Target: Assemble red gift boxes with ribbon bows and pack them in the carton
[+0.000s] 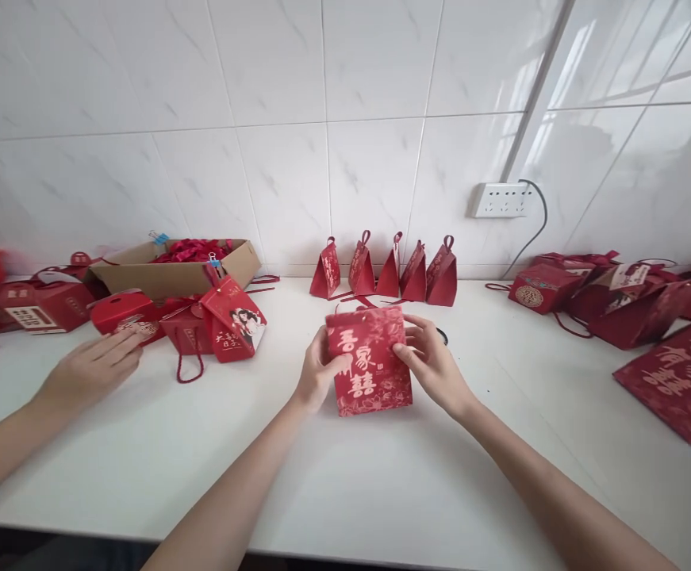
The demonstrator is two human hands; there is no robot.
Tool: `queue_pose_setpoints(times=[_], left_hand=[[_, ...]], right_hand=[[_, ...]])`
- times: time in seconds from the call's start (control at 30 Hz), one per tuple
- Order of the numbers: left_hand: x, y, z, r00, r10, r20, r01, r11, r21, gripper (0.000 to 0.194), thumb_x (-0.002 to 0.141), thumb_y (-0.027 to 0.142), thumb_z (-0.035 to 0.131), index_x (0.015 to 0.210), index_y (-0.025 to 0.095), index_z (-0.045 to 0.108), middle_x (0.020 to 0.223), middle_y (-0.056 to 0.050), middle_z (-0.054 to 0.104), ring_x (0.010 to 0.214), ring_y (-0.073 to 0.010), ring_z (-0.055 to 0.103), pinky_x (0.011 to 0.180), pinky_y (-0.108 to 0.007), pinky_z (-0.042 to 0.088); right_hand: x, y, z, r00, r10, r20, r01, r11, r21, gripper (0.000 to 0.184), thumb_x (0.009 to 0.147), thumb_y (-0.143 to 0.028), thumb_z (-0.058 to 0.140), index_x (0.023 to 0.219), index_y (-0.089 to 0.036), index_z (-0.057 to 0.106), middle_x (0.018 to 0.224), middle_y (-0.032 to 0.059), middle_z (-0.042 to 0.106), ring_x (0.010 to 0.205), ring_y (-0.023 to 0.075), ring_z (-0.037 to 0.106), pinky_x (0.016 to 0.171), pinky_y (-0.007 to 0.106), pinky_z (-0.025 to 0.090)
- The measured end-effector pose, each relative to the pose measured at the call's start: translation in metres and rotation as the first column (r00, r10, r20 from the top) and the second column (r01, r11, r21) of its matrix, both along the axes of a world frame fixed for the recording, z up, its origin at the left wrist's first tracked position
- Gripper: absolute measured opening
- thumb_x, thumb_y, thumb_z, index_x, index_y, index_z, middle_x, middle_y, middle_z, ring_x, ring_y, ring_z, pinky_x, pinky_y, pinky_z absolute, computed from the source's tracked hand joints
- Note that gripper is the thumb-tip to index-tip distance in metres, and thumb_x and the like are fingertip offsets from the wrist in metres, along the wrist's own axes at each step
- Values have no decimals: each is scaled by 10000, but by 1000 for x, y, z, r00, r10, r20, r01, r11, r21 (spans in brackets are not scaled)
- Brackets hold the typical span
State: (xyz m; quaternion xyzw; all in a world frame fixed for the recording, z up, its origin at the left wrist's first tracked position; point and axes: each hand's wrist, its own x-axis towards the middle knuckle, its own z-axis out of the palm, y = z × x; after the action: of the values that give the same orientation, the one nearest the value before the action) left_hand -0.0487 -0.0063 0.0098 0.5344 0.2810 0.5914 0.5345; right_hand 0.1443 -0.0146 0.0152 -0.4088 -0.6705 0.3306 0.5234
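Note:
A red paper gift box (374, 385) with pale Chinese characters and flower prints is held upright above the white table, its printed face towards me. My left hand (316, 371) grips its left side, thumb on the front. On the right side, my right hand (431, 361) has its thumb on the front edge and its fingers behind. Both hands are closed on the box; the fingers behind it are partly hidden. Beyond it, several triangular red gift boxes (389, 274) with ribbon loops stand in a row by the tiled wall.
A co-worker's hand (98, 369) touches a red box (124, 311) at left. Beside it stands a red box with a couple printed on it (235, 329). A cardboard box (136, 277) holds red ribbons. More red boxes (544, 287) and red printed sheets (678, 381) lie at right, below a power strip (501, 201).

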Motion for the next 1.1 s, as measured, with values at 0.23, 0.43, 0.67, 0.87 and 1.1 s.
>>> queue_pose_setpoints(times=[0.23,0.43,0.67,0.87,1.1], left_hand=[[-2,-11,20,930,294,-222,-275,955,114,294,731,414,705,694,152,578,635,9,570,604,-119,536,558,-210,443],[-4,-14,24,890,374,-260,-313,917,247,242,734,381,702,709,155,620,619,10,576,583,-110,526,543,-197,437],[-10,-13,32,871,469,-149,-413,861,296,274,746,414,690,675,153,643,595,2,574,546,-101,500,501,-193,403],[-15,-14,41,833,538,-131,-466,809,359,306,748,404,689,595,162,579,529,24,489,499,-84,420,471,-197,360],[-16,-22,50,827,547,-126,-462,791,400,278,769,351,678,595,170,560,520,31,471,480,-77,409,452,-195,340]], right_hand=[[-3,-9,5,985,143,93,-157,974,162,207,899,-351,541,1067,-247,480,1117,69,579,987,187,603,883,406,531],[-2,-9,6,979,117,167,-146,973,177,253,916,-336,513,1152,-256,469,1137,66,587,982,190,594,873,391,521],[5,-10,12,950,10,312,-91,965,246,385,957,-369,413,1318,-252,474,997,58,622,882,198,580,765,342,506],[0,-19,21,937,72,343,-160,958,237,415,964,-391,401,1346,-245,466,989,60,585,903,198,561,805,342,480],[-2,-30,30,946,117,303,-186,960,211,401,958,-375,412,1331,-258,497,944,41,569,867,184,560,807,331,476]])
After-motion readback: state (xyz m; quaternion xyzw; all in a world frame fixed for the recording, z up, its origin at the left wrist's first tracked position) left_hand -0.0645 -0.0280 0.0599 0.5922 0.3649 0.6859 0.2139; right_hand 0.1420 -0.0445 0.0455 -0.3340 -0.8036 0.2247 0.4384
